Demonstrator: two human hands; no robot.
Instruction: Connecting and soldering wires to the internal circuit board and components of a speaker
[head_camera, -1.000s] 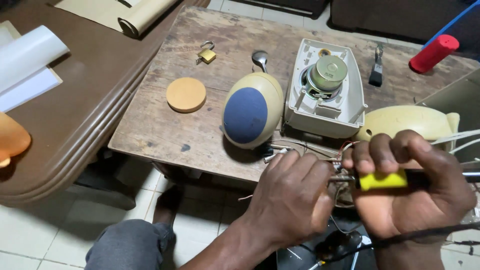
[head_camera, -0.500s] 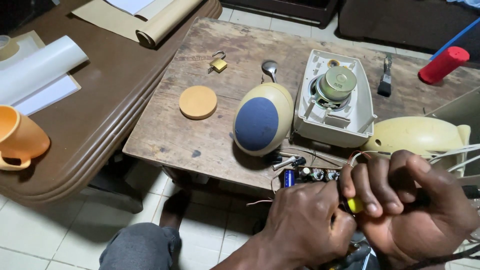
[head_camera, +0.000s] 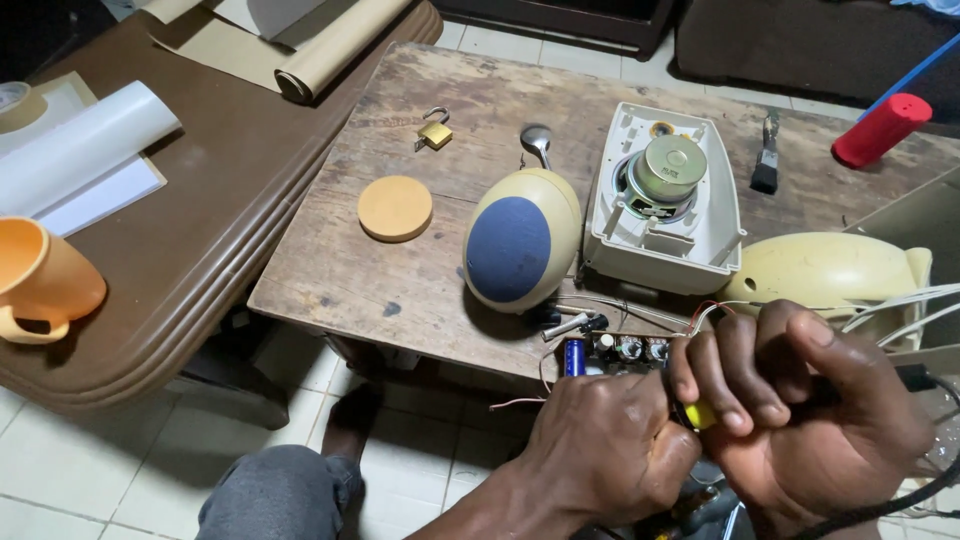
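My left hand (head_camera: 610, 445) is closed at the near edge of the wooden table (head_camera: 330, 285), and it seems to hold a small circuit board (head_camera: 618, 350) with a blue capacitor (head_camera: 573, 356) and thin wires. My right hand (head_camera: 815, 405) presses against it, fingers curled around a yellow-handled tool (head_camera: 700, 414). Most of the handle is hidden, and a black cable (head_camera: 900, 500) runs under the wrist. Just beyond the hands stand a cream egg-shaped speaker with a blue grille (head_camera: 520, 245) and an opened white speaker housing (head_camera: 640, 240) with its driver (head_camera: 672, 168) exposed.
A cream shell (head_camera: 830, 272) lies at the right with white cables. On the table are a round wooden disc (head_camera: 395, 208), a brass padlock (head_camera: 434, 132), a spoon (head_camera: 537, 140), a black brush (head_camera: 765, 165) and a red cylinder (head_camera: 885, 128). An orange cup (head_camera: 40, 280) and paper rolls (head_camera: 335, 50) sit on the brown table at left.
My hands have drawn closer together and lower in view. My right fingers now cover most of the yellow handle. The view has shifted, so the orange cup shows more.
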